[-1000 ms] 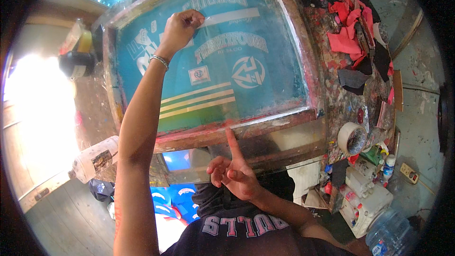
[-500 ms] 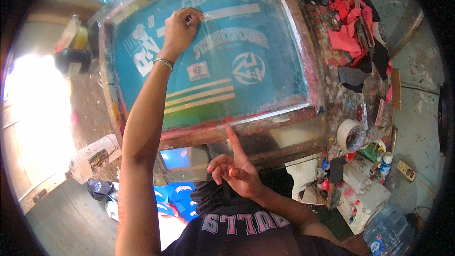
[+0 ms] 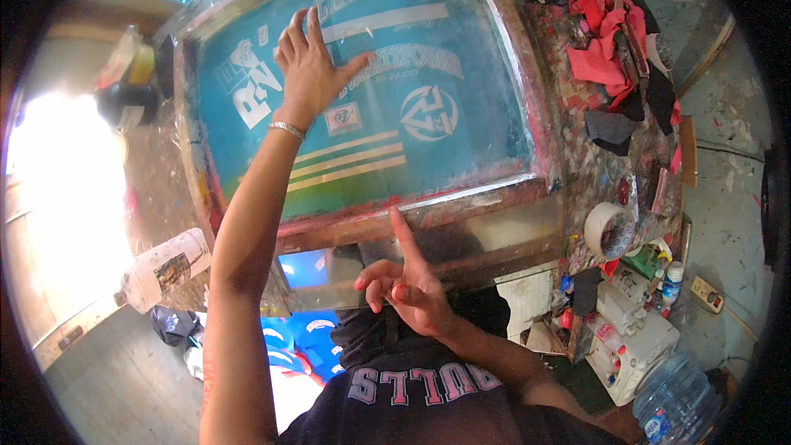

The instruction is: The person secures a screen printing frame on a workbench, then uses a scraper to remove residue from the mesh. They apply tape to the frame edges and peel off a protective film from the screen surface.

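A screen-printing frame [image 3: 338, 239] lies in front of me, its wooden edge stained with red. Its teal mesh [image 3: 486, 124] carries pale lettering, a round emblem and several stripes. Over the upper left of the mesh, my left hand [image 3: 313, 74] is spread with thumb and fingers apart, holding nothing visible. Whether its fingertips touch the mesh I cannot tell. A faint shiny glint shows beside its thumb. My right hand [image 3: 416, 288] is at the near edge, index finger stretched out with its tip at the wooden frame. The other fingers of that hand are loosely curled around nothing visible.
To the right on the paint-stained table [image 3: 577, 222] lie red fabric scraps [image 3: 601, 70] and a tape roll [image 3: 608, 231]. Plastic jugs [image 3: 647, 354] and a large clear water bottle [image 3: 676, 404] stand lower right. A white container [image 3: 169, 268] lies at left.
My left hand has opened from a pinch, its fingers and thumb now spread, and shifted slightly down. My right hand stays nearly in place at the frame's near edge.
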`<state>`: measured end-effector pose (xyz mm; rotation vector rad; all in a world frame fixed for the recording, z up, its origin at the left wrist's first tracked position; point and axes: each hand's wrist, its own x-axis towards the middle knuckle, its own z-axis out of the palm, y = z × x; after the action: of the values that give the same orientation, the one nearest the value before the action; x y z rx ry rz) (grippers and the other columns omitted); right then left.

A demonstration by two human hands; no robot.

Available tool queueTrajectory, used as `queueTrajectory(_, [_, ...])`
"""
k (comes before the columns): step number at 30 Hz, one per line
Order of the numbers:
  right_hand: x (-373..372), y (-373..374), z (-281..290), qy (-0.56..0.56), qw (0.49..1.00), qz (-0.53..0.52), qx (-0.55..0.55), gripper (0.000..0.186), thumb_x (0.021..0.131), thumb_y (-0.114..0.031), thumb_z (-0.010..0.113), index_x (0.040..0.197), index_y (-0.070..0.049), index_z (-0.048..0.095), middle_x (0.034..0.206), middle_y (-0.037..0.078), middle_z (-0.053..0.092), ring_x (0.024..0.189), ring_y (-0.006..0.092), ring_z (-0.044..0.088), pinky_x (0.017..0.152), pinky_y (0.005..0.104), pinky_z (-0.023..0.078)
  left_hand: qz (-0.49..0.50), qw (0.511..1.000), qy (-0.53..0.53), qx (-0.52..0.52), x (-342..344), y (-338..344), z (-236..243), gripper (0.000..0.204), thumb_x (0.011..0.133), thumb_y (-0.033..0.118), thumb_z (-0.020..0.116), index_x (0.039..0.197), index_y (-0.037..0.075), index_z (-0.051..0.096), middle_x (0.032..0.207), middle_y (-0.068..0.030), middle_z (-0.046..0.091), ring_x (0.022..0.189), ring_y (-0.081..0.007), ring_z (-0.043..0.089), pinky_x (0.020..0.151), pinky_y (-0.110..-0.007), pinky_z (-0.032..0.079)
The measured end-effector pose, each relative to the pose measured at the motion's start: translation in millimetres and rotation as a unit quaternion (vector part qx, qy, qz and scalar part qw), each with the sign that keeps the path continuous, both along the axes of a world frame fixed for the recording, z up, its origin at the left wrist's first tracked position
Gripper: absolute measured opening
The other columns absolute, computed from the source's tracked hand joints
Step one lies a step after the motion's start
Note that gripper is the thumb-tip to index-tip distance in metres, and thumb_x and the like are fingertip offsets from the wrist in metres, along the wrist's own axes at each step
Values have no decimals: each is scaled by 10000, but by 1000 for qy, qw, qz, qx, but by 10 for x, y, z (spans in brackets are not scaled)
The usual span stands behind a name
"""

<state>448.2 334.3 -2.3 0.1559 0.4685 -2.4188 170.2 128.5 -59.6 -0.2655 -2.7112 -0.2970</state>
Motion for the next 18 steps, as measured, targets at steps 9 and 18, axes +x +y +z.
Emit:
queueTrajectory(9, [-81,-56,14,37,998,-16,38,1128,931,-355,748,1630,-195,-123,1179,243,662,828,202,637,802,336,522,-41,995,-78,-45,851,218,202,1197,774,823,624,1534,-38,285,1540,-228,302,1472,-387,227,1179,-585,129])
queueTrajectory(18, [-121,-99,70,51,996,-24,70,1085,966,-326,711,1624,-144,-133,1190,255,651,841,199,638,793,341,521,-69,993,-96,-17,986,270,233,1139,785,773,648,1519,-32,314,1518,-204,343,1459,-373,259,1176,-579,143])
